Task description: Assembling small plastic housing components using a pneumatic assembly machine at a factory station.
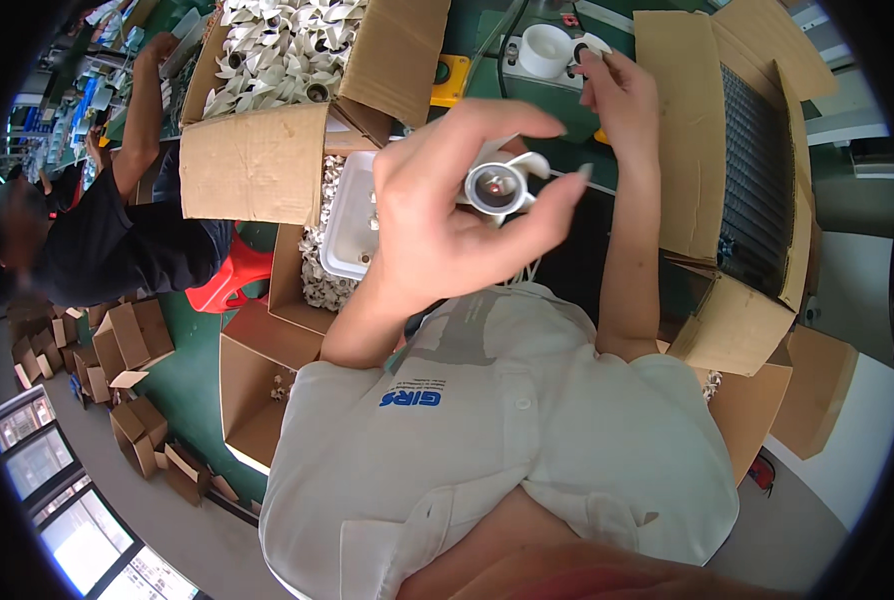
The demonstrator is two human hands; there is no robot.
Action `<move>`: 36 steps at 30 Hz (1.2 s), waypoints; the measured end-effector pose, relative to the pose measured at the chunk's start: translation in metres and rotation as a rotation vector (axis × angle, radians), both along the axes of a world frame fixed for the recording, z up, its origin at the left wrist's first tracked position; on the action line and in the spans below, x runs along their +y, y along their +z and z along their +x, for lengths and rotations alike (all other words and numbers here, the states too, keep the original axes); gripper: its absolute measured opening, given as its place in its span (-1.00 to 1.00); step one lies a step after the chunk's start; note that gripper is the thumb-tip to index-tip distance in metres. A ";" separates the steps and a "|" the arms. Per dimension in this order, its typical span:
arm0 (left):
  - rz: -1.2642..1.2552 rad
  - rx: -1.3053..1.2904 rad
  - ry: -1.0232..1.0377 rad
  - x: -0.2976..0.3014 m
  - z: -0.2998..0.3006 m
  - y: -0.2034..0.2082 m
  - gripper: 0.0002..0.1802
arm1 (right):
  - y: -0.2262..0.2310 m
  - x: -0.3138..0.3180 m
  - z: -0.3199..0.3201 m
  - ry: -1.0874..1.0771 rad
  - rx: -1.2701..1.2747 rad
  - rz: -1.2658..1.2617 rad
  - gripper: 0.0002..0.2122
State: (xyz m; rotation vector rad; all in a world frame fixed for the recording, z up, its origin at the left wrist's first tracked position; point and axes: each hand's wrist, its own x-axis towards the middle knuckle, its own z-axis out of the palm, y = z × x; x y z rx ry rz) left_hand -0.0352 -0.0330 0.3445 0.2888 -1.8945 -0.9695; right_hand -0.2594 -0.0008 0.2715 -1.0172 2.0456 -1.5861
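Observation:
My left hand (432,205) is raised in the middle of the view, close to the camera. Between its thumb and fingers is a white bladed plastic part (528,163) with a round, grey-lined hub facing up. Farther off, my right hand (619,97) reaches to the bench, its fingertips pinched on a small dark round piece (580,53). Just left of those fingertips stands a white round cup (545,50) on a metal plate fixture. Some white plastic shows behind the right fingertips, its shape partly hidden.
An open carton (252,170) at the upper left holds many white bladed parts. Below it are a white tray (345,262) and small white pieces. At right, another carton (677,130) holds dark stacked rows. A yellow block (450,80), a red stool (235,275) and a co-worker (117,235) are leftward.

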 end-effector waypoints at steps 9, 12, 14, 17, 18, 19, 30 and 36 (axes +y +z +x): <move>0.342 -0.551 0.848 -0.002 0.163 -0.175 -0.76 | -0.006 -0.013 -0.004 -0.036 0.055 -0.177 -0.80; 0.501 -0.587 1.372 0.014 0.286 -0.228 -0.65 | -0.009 -0.026 -0.010 -0.034 0.115 -0.172 -0.79; 0.737 -0.362 1.657 0.032 0.375 -0.261 -0.52 | -0.013 -0.029 -0.010 -0.021 0.097 -0.142 -0.78; 1.098 -0.013 1.655 0.065 0.441 -0.293 -0.39 | -0.013 -0.032 -0.014 -0.022 0.080 -0.093 -0.76; 1.083 0.066 1.698 0.077 0.456 -0.306 -0.36 | -0.013 -0.032 -0.017 0.004 0.073 -0.093 -0.76; 1.066 0.143 1.739 0.089 0.470 -0.319 -0.34 | -0.013 -0.032 -0.021 0.010 0.054 -0.111 -0.77; 0.851 -0.457 1.021 0.064 0.216 -0.393 -0.60 | -0.017 -0.052 -0.031 -0.016 0.271 -0.229 -0.79; 0.673 -0.497 0.472 0.036 0.118 -0.328 -0.67 | -0.031 -0.060 -0.015 -0.018 0.128 -0.335 -0.78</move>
